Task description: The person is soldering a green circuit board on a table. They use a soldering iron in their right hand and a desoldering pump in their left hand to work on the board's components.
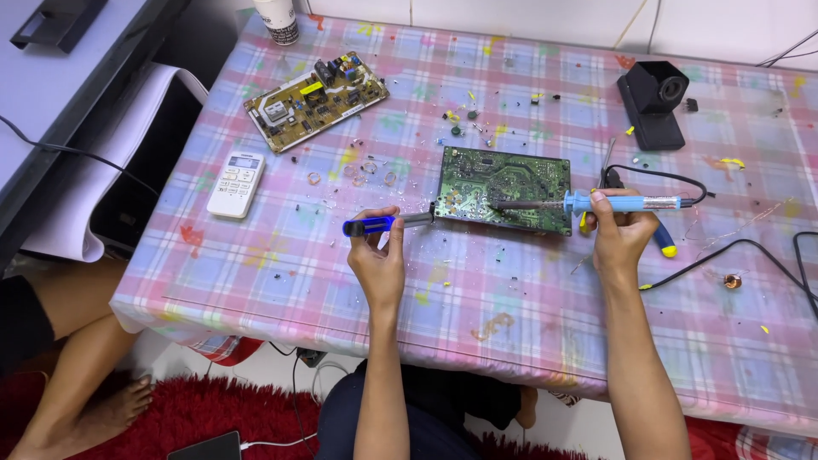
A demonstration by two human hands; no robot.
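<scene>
green, flat and rectangular, a printed circuit board lies on a pink plaid tablecloth, solder side up. the left hand is clamped on a blue-handled desoldering pump at the board's left edge; the right hand grips a blue soldering iron, tip on the board.

Table covered by pink-and-blue plaid cloth, paint-flecked. White tiled wall just behind its far edge. Grey desk left of the table. Red shag rug on the floor beneath the table's near edge. Even, bright light.
</scene>
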